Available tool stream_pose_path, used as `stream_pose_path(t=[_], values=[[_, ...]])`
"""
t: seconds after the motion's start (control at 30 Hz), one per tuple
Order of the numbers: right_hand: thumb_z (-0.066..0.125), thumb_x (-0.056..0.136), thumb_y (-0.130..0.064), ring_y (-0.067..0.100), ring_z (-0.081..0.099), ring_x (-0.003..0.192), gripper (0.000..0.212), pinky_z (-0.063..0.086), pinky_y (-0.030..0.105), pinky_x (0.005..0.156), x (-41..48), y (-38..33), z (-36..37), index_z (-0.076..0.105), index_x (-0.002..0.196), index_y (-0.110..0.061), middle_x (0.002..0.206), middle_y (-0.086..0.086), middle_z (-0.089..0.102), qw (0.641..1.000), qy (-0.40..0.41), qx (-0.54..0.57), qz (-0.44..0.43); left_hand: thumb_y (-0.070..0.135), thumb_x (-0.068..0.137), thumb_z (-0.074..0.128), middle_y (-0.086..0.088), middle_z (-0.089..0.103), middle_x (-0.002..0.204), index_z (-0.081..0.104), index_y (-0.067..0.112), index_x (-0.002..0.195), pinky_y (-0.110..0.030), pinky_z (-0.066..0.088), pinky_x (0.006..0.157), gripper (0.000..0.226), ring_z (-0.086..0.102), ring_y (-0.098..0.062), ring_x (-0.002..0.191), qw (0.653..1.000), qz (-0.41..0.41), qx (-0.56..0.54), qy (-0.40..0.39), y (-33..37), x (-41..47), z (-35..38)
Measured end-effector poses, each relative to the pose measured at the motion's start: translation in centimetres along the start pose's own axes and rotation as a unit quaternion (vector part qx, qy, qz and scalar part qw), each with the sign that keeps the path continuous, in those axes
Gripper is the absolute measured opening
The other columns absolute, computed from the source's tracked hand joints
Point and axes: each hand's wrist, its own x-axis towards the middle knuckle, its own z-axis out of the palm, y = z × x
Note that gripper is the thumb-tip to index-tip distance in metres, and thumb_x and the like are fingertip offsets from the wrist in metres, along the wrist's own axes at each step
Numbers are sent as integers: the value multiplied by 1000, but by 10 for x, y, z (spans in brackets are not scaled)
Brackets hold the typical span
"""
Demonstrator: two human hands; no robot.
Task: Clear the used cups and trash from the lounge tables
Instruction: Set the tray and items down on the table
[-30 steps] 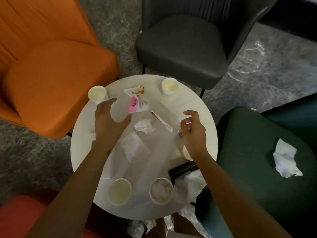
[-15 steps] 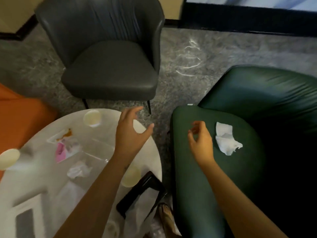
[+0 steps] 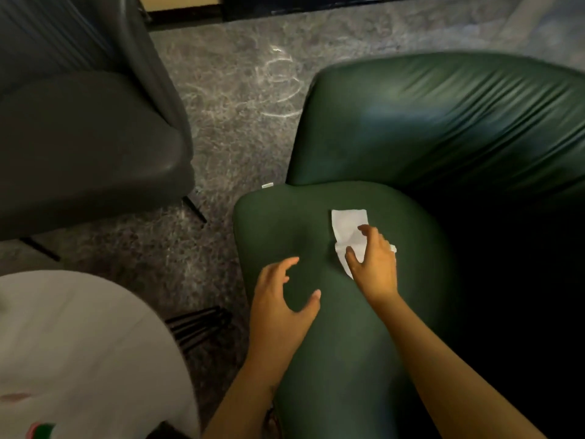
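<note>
A crumpled white napkin (image 3: 346,224) lies on the seat of a dark green armchair (image 3: 285,223). My right hand (image 3: 375,264) is down on the napkin's near end, with spread fingers and thumb touching the paper and covering part of it. My left hand (image 3: 281,299) hovers over the bare seat to the left of the napkin, fingers loosely curved and holding nothing. The edge of the round white table (image 3: 79,343) shows at the lower left, with a blurred red and green wrapper (image 3: 41,430) on it.
A grey armchair (image 3: 79,137) stands at the upper left, across a strip of grey marbled floor. A small white scrap (image 3: 267,185) lies on the floor by the green seat's far corner. Black table legs (image 3: 199,324) show between table and green chair.
My view has swung right, from the table to the green chair. My right hand has reached forward onto the napkin. My left hand has crossed from above the table to over the green seat.
</note>
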Motion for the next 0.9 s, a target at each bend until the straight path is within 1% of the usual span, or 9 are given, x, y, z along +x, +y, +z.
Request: stream_pose_path(t=[0.13, 0.3, 0.4, 0.47, 0.57, 0.7, 0.77, 0.83, 0.9], values=[[63, 83, -32, 34, 38, 126, 60, 31, 46, 102, 22, 44, 33, 37, 133, -14, 138, 12, 43, 997, -18, -57, 51, 19, 72, 74, 11, 47, 111, 54, 26, 118, 1, 32, 79, 50, 48, 0, 97, 1000, -21, -16, -12, -31, -6, 36], [61, 81, -46, 37, 14, 137, 72, 20, 52, 107, 40, 79, 65, 25, 140, -25, 151, 11, 20, 983, -80, -97, 134, 18, 74, 73, 15, 45, 110, 53, 28, 117, 1, 31, 80, 49, 45, 7, 100, 998, -44, -17, -44, -56, -21, 58], [61, 80, -49, 38, 18, 134, 66, 22, 50, 106, 42, 89, 78, 31, 136, -31, 147, 12, 23, 977, -119, -111, 137, 18, 74, 73, 19, 44, 109, 53, 28, 117, 1, 31, 80, 49, 46, 6, 101, 996, -65, -21, -55, -68, -24, 61], [61, 81, -44, 38, 23, 131, 57, 25, 46, 103, 37, 90, 86, 40, 131, -28, 142, 14, 30, 979, -106, -127, 118, 17, 74, 73, 16, 46, 110, 53, 27, 117, 0, 31, 80, 49, 46, 3, 101, 995, -73, -16, -58, -74, -26, 61], [58, 86, -29, 37, 30, 125, 43, 26, 36, 96, 21, 88, 95, 49, 127, -16, 136, 17, 39, 984, -64, -150, 71, 16, 73, 73, 10, 47, 110, 54, 26, 117, -1, 32, 80, 49, 48, 1, 98, 995, -78, -8, -58, -77, -25, 59], [55, 86, -9, 38, 46, 100, 21, 28, 28, 80, 6, 82, 98, 63, 103, -1, 113, 21, 57, 994, -47, -96, 9, 15, 74, 73, 10, 47, 109, 53, 23, 118, 0, 31, 79, 49, 49, -4, 96, 996, -73, -1, -48, -77, -22, 53], [53, 85, -6, 38, 50, 91, 17, 29, 29, 76, 2, 71, 93, 65, 94, -1, 102, 19, 61, 995, -53, -82, -23, 15, 75, 72, 10, 47, 108, 52, 22, 120, 0, 31, 78, 50, 49, -6, 95, 996, -75, -5, -39, -75, -20, 49], [55, 82, -3, 38, 52, 87, 14, 31, 29, 75, -4, 49, 83, 66, 89, -2, 98, 18, 62, 996, -44, -49, -66, 16, 77, 70, 9, 47, 111, 50, 21, 124, -2, 31, 79, 52, 49, -6, 98, 997, -78, -11, -25, -71, -17, 43], [60, 77, 1, 37, 53, 84, 13, 35, 29, 74, -15, 17, 71, 67, 87, -4, 99, 17, 63, 992, -23, -11, -121, 17, 79, 68, 8, 48, 119, 44, 24, 132, -9, 34, 87, 59, 48, -6, 105, 996, -79, -34, -16, -63, -14, 32]])
